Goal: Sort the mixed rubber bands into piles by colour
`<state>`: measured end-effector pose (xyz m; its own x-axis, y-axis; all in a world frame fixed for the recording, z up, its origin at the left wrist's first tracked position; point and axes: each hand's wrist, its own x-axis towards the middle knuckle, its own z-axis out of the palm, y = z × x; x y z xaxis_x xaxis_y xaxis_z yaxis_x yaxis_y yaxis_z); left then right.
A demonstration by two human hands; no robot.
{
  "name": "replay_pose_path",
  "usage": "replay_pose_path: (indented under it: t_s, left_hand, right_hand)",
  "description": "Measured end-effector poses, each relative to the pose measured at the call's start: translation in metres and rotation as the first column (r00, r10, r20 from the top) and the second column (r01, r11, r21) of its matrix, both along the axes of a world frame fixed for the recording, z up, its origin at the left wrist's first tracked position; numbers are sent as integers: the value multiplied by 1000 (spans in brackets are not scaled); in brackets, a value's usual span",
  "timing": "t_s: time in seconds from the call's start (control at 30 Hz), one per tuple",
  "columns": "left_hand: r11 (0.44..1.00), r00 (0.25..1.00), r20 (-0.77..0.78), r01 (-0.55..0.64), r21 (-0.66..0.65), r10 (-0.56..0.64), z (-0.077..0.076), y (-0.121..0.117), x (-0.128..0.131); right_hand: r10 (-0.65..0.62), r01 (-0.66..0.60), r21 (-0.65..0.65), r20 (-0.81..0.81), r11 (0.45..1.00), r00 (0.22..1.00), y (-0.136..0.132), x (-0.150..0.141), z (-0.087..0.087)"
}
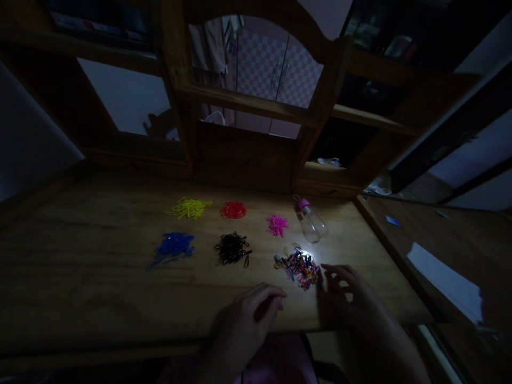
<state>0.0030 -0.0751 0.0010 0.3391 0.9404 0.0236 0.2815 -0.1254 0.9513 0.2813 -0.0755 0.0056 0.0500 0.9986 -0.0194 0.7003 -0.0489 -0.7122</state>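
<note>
A mixed heap of small coloured rubber bands (302, 268) lies on the wooden desk, partly lit by a bright spot. My right hand (350, 288) is at its right edge, fingers bent and apart, with nothing visible in them. My left hand (254, 309) is nearer the desk's front edge, left of and below the heap. Its thumb and forefinger curl close together; anything between them is too dark to make out. Around lie sorted piles of bands: black (232, 249), blue (174, 246), yellow (190, 208), red (233, 210) and pink (277, 224).
A clear bottle with a pink cap (314, 224) lies on its side behind the heap. Wooden shelving (244, 160) rises along the back of the desk (100, 298). White paper (446, 282) rests on a brown surface at right. The room is dim.
</note>
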Motion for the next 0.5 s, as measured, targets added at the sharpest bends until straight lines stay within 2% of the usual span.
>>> replay_pose_path:
  t_s: [0.13, 0.33, 0.5]
  left_hand:
    - [999, 1000, 3, 22, -36, -21, -1, 0, -4]
    - [998, 996, -63, 59, -23, -60, -4, 0, -5]
    - [997, 993, -89, 80, -9, -80, -7, 2, -5]
  right_hand:
    - [-11, 10, 23, 22, 1000, 1000, 4, -9, -3]
    - [-12, 12, 28, -4, 1000, 1000, 7, -29, 3]
    - [-47, 50, 56, -39, 997, 998, 9, -28, 6]
